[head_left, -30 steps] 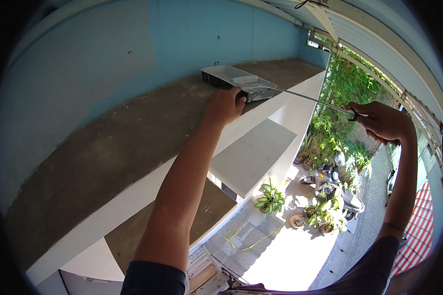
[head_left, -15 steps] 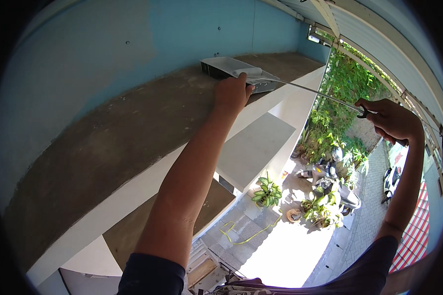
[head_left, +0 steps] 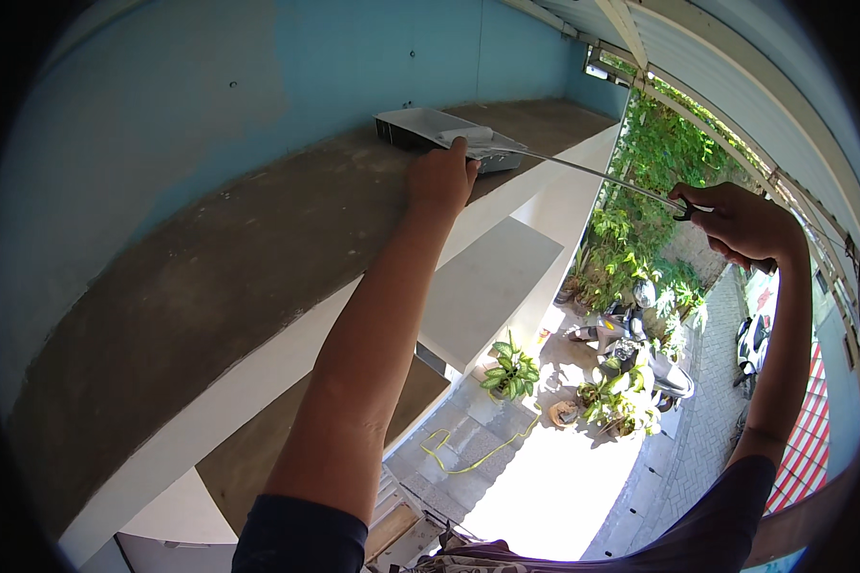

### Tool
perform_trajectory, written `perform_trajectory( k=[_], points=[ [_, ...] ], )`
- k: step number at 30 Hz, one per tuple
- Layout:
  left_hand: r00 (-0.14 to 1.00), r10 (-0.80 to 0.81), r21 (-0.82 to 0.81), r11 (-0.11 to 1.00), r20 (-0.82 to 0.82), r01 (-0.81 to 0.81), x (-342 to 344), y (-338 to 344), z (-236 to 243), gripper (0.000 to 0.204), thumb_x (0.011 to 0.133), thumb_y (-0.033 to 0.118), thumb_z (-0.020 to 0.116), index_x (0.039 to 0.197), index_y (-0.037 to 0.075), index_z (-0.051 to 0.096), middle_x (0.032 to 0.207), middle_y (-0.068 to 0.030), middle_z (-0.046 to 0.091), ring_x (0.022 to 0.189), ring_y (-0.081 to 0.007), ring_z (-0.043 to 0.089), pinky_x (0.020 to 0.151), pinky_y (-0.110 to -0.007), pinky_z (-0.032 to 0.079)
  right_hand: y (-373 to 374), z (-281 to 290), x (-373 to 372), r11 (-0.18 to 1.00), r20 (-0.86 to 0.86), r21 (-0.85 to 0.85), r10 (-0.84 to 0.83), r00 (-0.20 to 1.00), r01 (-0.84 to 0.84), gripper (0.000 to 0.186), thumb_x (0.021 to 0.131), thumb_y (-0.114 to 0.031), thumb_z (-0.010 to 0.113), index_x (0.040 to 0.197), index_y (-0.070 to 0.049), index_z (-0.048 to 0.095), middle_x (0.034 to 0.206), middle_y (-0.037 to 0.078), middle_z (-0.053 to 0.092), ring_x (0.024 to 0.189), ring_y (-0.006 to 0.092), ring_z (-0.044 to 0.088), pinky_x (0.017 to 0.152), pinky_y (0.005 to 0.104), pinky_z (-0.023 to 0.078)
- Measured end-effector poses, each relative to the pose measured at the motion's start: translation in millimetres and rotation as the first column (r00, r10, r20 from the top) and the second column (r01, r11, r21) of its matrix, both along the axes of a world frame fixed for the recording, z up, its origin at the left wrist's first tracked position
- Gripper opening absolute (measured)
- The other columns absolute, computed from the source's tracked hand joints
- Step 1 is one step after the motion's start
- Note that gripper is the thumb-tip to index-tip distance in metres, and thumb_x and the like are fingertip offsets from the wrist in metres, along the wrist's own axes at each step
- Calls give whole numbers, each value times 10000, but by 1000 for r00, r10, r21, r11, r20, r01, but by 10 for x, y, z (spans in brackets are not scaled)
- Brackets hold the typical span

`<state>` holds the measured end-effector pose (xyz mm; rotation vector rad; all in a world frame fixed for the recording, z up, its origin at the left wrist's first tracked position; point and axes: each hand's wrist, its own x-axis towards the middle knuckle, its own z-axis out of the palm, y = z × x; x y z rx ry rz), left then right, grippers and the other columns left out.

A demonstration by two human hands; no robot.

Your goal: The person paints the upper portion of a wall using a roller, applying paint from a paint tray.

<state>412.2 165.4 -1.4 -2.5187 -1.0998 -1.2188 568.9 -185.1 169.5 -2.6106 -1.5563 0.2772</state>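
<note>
A black paint tray (head_left: pixel 401 131) with a pale interior rests on the grey-brown concrete ledge (head_left: pixel 210 258) below a blue wall. My left hand (head_left: pixel 438 180) grips the tray's near side, thumb at its rim. A white paint roller (head_left: pixel 468 135) lies in the tray, and its long metal rod runs right to my right hand (head_left: pixel 736 224), which is closed around the dark handle.
White slabs (head_left: pixel 492 277) and another brown ledge (head_left: pixel 416 401) sit lower. Far below are potted plants (head_left: pixel 511 372), a parked scooter (head_left: pixel 669 372) and a yellow hose (head_left: pixel 468 463). Greenery (head_left: pixel 640 162) and a metal-framed roof (head_left: pixel 745 76) edge the right, with red-striped sheeting (head_left: pixel 803 439).
Since a second ago my left hand, the tray and the roller rod have shifted upward in the picture. My right hand has also risen slightly. The surroundings shift a little with the view.
</note>
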Motion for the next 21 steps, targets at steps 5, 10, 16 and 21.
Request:
perform_trajectory(
  k=[5, 10, 16, 21],
  points=[
    [999, -31, -10, 999, 31, 31, 9, 10, -3, 412, 961, 448, 637, 1209, 122, 601, 824, -125, 728, 812, -336, 725, 673, -499, 565, 337, -188, 53, 996, 18, 52, 69, 997, -70, 485, 1084, -183, 450, 1562, -249, 403, 609, -7, 524, 428, 75, 495, 404, 274, 455],
    [1000, -11, -45, 999, 5, 11, -12, -17, 17, 403, 963, 441, 637, 1210, 125, 599, 824, -127, 729, 811, -337, 726, 677, -495, 568, 136, -98, -32, 997, 15, 50, 62, 998, -62, 485, 1077, -179, 464, 1556, -233, 412, 593, -1, 528, 427, 87, 508, 404, 281, 457],
    [1000, -6, -19, 1000, 18, 6, 1, -17, 35, 397, 965, 437, 636, 1208, 125, 601, 824, -133, 729, 811, -343, 727, 678, -494, 573, 161, -82, 125, 996, 6, 61, 69, 998, -69, 468, 1077, -201, 472, 1541, -254, 437, 606, 6, 540, 432, 93, 523, 406, 285, 465],
    [1000, -2, -22, 1000, 17, 2, -34, 21, 11, 400, 965, 438, 637, 1211, 125, 602, 815, -135, 731, 799, -345, 729, 669, -497, 575, 398, -195, 146, 993, -43, 71, 101, 994, -97, 485, 1077, -206, 472, 1555, -262, 406, 613, 10, 541, 438, 97, 532, 410, 287, 471]
  ],
)
